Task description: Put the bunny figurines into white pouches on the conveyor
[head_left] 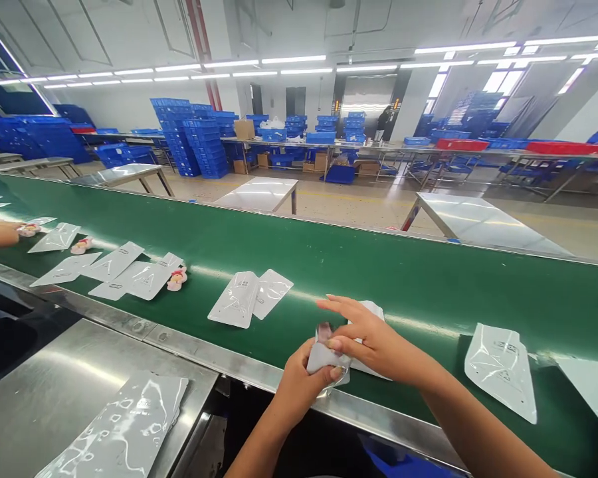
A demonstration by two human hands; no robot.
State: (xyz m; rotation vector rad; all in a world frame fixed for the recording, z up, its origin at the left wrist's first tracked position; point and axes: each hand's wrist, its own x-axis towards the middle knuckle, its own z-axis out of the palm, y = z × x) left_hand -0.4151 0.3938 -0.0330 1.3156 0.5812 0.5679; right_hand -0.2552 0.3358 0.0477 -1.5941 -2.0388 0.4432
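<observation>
Near the front edge of the green conveyor belt (pixel 299 255), my left hand (pixel 303 380) is closed around a small white pouch (pixel 319 358). My right hand (pixel 363 335) pinches the top of that same pouch, where a dark, shiny patch shows; what that patch is I cannot make out. Another white pouch (pixel 373 309) lies partly hidden behind my right hand. Two overlapping pouches (pixel 235 300) rest on the belt to the left, and one more pouch (pixel 502 372) lies to the right.
Farther left on the belt are several pouches (pixel 149 279) and small pink figures (pixel 177 279); another person's hand (pixel 0 234) reaches in there. A stack of pouches (pixel 129 425) lies on the steel table (pixel 34 385) at front left. Steel tables (pixel 259 192) stand beyond the belt.
</observation>
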